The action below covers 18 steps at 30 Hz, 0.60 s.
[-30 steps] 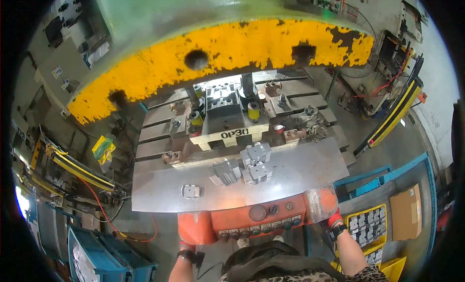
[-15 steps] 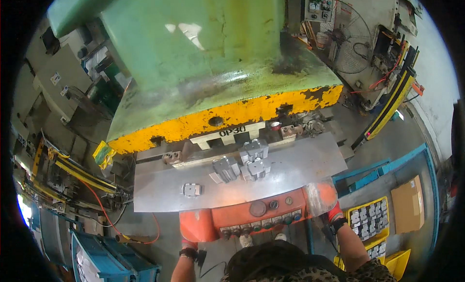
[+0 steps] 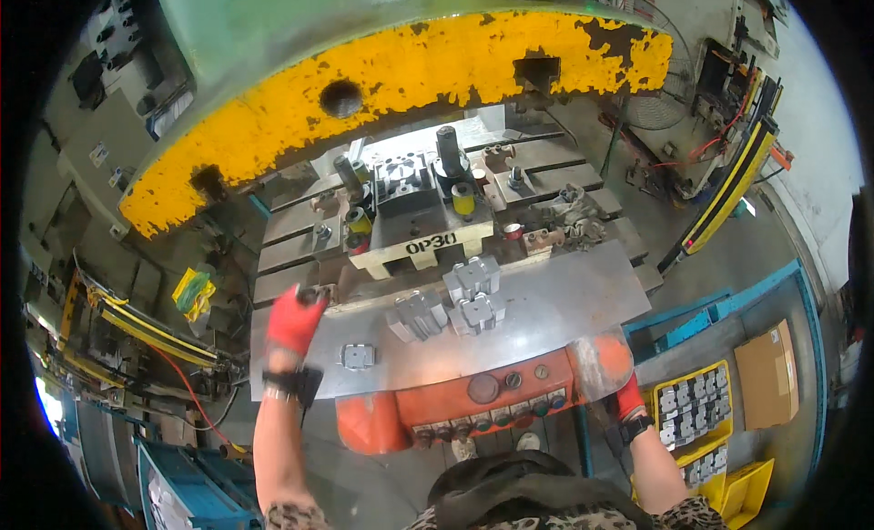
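My left hand [image 3: 296, 321], in a red glove, is raised over the left end of the metal plate [image 3: 564, 298], near a clamp block; its fingers are dark and blurred, so I cannot tell their grip. My right hand [image 3: 628, 400], also gloved in red, is against the right end of the orange control console [image 3: 446, 410], its fingers hidden. Below and right of my left hand, a small grey metal part [image 3: 358, 356] lies flat on the plate. Several larger grey castings [image 3: 419, 315] stand grouped at mid-plate. Behind them sits a die [image 3: 405, 179] with guide posts, under the raised yellow-edged press ram [image 3: 401, 70].
Yellow bins [image 3: 695, 407] of grey parts and a cardboard box [image 3: 767, 380] stand at right within a blue frame. Yellow-black guard posts [image 3: 728, 198] flank the press. A rag [image 3: 574, 216] lies right of the die. A blue cart [image 3: 196, 480] is at lower left.
The press ram has risen, uncovering the die. My left hand has left the console's left end and moved up and forward over the plate. My right hand remains at the console's right end.
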Available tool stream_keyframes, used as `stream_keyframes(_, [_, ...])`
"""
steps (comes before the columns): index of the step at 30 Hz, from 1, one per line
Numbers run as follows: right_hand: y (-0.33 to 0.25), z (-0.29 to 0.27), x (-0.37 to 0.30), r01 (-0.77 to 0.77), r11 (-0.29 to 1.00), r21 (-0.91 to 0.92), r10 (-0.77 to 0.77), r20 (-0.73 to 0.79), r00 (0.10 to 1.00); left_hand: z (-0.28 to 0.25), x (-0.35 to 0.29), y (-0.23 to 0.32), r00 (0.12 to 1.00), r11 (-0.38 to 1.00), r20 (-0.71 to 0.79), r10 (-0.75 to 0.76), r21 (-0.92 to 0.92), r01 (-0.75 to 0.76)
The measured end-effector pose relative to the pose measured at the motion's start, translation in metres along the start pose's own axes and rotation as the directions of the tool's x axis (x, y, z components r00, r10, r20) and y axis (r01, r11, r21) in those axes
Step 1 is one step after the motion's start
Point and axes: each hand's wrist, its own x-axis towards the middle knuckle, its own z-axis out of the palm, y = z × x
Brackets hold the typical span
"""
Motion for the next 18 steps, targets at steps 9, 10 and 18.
stream_keyframes(9, [-0.027, 0.025, -0.146, -0.31, 0.923, 0.226, 0.38, -0.423, 0.822, 0.122, 0.269, 0.18, 0.997, 0.907, 0.063, -0.052, 0.421, 0.021])
stream_keyframes(10, [-0.025, 0.017, -0.154, -0.299, 0.935, 0.191, 0.354, -0.459, 0.815, 0.139, 0.281, 0.19, 0.99, 0.889, 0.129, -0.06, 0.458, -0.006])
stream_keyframes(18, [-0.165, 0.061, -0.207, -0.173, 0.951, -0.258, 0.054, -0.409, 0.911, 0.166, 0.295, 0.217, 0.989, 0.917, 0.09, -0.115, 0.393, 0.071])
